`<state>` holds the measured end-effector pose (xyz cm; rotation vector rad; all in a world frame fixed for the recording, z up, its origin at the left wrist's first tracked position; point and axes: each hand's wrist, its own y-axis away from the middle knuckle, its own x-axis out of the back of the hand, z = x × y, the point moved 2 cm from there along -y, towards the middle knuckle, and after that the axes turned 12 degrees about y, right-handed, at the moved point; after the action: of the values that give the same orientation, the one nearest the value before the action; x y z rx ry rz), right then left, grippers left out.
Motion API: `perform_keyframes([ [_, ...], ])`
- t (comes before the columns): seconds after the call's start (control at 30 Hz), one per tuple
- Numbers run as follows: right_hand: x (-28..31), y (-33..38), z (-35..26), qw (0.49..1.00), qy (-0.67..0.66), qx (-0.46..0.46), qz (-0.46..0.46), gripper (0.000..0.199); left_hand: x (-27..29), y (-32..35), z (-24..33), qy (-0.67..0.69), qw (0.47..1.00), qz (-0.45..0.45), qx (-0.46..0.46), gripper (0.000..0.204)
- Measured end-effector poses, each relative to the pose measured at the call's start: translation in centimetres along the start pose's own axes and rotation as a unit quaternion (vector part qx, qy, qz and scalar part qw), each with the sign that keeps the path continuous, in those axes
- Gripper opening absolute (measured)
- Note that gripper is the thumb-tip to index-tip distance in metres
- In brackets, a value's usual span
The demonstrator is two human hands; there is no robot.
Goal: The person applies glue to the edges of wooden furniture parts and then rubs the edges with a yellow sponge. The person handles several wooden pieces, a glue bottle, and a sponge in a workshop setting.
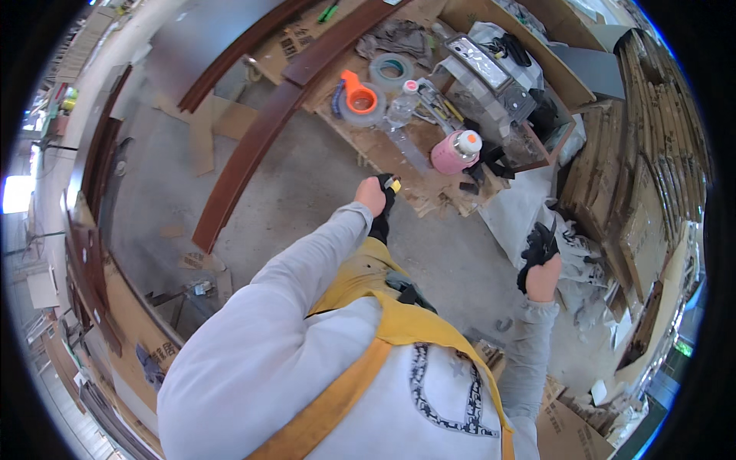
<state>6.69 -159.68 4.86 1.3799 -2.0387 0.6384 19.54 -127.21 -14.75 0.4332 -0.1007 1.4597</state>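
Observation:
My left hand (371, 195) is raised near the front edge of a cluttered workbench (429, 201). It is closed on a limp black item with a yellow tip (383, 221), which hangs down past the wrist; I cannot tell exactly what it is. My right hand (543, 277) is lower and to the right, over the concrete floor, and grips a black glove (537, 247) that sticks up from the fist. Both arms are in grey sleeves, and a yellow apron strap crosses my chest.
On the bench stand a pink bottle with a white cap (454, 151), a clear plastic bottle (402, 107), an orange tape dispenser (360, 98) and a tape roll (390, 70). Long dark brown curved wood strips (244, 157) lie to the left. Stacked cardboard (652, 169) fills the right.

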Motion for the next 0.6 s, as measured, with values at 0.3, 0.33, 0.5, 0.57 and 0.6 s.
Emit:
perform_keyframes([
  [0.3, -4.3, -8.7, 2.2, 0.985, -0.07, -0.15, -0.037, 0.03, -9.7, -18.6, 4.1, -0.277, 0.927, -0.203, -0.15, 0.017],
  [0.33, -4.3, -9.1, 2.5, 0.984, -0.068, -0.16, -0.033, 0.03, -11.1, -20.1, 3.9, -0.304, 0.911, -0.245, -0.134, 0.017],
  [0.5, -4.0, -10.5, 3.5, 0.972, -0.04, -0.232, -0.006, 0.03, -15.1, -24.6, 2.3, -0.354, 0.868, -0.291, -0.192, 0.02],
  [0.57, -3.6, -10.7, 4.3, 0.969, -0.048, -0.243, -0.015, 0.029, -15.6, -25.0, 2.5, -0.353, 0.861, -0.301, -0.21, 0.021],
  [0.6, -3.5, -10.7, 4.8, 0.97, -0.052, -0.238, -0.022, 0.028, -15.6, -24.9, 3.0, -0.373, 0.851, -0.3, -0.218, 0.021],
])
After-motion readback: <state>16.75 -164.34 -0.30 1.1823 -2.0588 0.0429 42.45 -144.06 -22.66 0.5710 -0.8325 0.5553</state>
